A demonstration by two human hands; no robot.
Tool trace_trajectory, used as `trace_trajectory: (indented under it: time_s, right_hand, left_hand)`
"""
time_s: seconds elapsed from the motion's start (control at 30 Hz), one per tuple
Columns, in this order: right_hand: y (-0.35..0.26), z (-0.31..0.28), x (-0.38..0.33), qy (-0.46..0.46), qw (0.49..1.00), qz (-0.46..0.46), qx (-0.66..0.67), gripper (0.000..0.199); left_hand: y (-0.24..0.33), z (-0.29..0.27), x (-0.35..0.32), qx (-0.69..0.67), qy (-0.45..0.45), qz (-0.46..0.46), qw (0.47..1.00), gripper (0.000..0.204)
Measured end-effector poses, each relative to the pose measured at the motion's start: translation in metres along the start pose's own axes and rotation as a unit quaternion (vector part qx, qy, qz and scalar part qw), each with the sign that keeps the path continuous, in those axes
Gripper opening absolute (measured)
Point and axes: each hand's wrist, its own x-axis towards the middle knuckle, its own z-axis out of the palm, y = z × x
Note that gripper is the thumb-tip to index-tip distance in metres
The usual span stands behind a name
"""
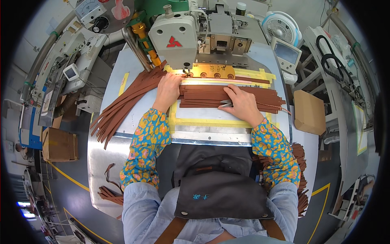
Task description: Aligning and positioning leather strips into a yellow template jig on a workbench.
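My left hand point(167, 90) is beside the needle and presser foot of a grey sewing machine point(172, 38). Its fingers are closed at the left end of a narrow brown strip point(254, 81), which lies along a brass-coloured guide plate point(217, 72). Small metal thread snips point(226, 103) are gripped in my right hand point(245, 105), whose fingers also rest on a flat stack of brown strips point(203, 96). Fanned out to the left of my left hand is a larger bundle of brown strips point(130, 97). The fingers partly hide the snips.
Yellow tape point(215, 122) marks the pale work table. More brown strips hang by my right elbow point(301, 175) and lie at the lower left point(110, 196). A white fan point(280, 27), a small screen point(286, 53) and a cardboard box point(309, 112) stand to the right. Another box point(60, 144) sits left.
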Motion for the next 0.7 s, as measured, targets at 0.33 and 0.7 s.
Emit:
trace_trajectory:
  time_s: [0.33,0.7]
  right_hand:
    - [-0.0017,-0.0031,-0.0002,0.001,1.000,0.005,-0.001,0.066]
    - [-0.0017,-0.0034,0.0009,-0.007,1.000,0.004,-0.009,0.067]
  left_hand:
    - [0.0006,-0.0008,0.0019,-0.008,0.006,0.003,1.000,0.007]
    - [0.0030,-0.0039,0.0019,-0.017,0.000,-0.011,1.000,0.009]
